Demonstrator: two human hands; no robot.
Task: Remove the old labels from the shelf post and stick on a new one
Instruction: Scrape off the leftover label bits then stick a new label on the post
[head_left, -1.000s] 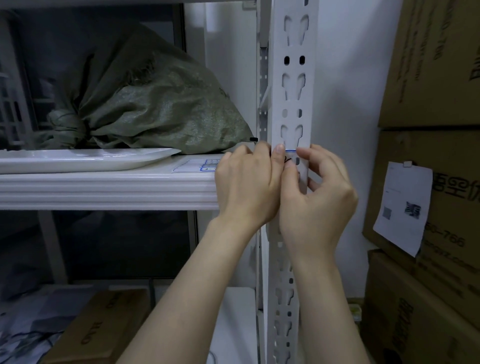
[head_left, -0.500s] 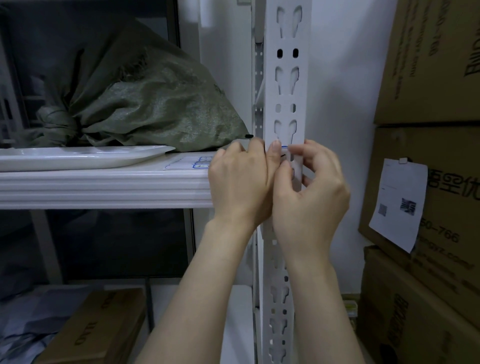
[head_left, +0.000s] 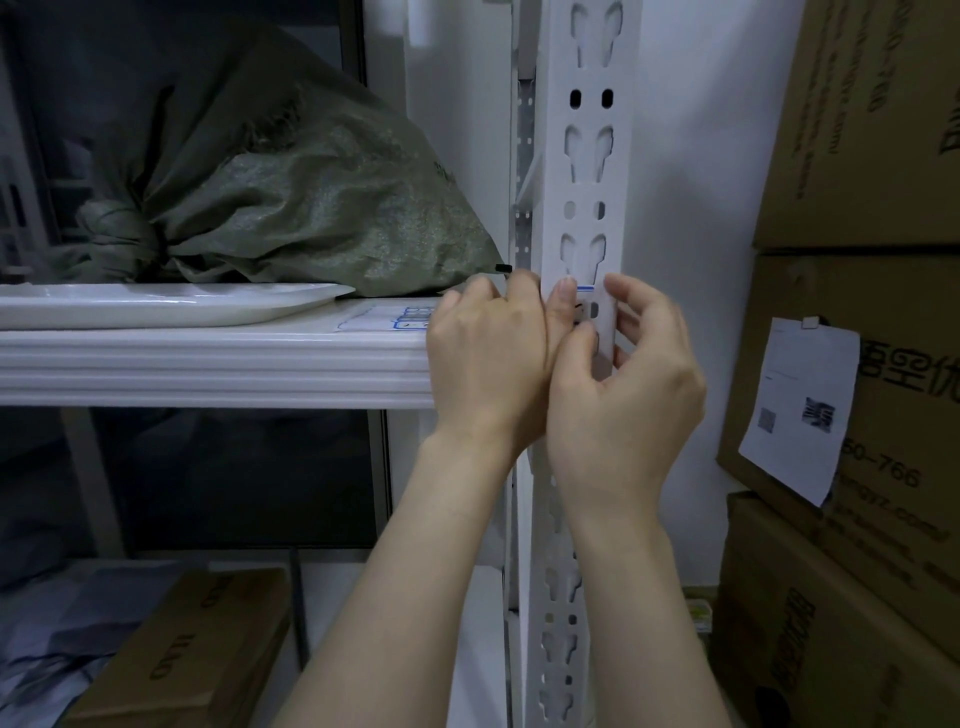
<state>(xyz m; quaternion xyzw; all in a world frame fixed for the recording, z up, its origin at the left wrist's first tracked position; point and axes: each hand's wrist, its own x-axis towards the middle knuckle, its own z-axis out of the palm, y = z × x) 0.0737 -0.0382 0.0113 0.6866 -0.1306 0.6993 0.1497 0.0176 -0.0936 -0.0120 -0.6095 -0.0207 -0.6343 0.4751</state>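
Note:
A white perforated shelf post (head_left: 589, 171) runs vertically through the middle of the view. A small white label with a blue top edge (head_left: 592, 306) sits on the post at shelf height, mostly hidden by fingers. My left hand (head_left: 488, 358) is curled against the post's left edge, with its fingertip on the label. My right hand (head_left: 623, 384) touches the label's lower part with its thumb, and its fingers curl round the post's right edge. A sheet of blue-bordered labels (head_left: 405, 318) lies on the shelf just left of my left hand.
A white shelf board (head_left: 208, 358) carries a white tray (head_left: 166, 306) and a green woven sack (head_left: 291, 197). Stacked cardboard boxes (head_left: 872, 156) stand at the right, one with a paper slip (head_left: 795, 410). A cardboard box (head_left: 182, 654) lies on the lower shelf.
The view has drifted slightly, so post and hands sit a bit lower and left. Both hands stay on the label at the post, with small finger shifts only.

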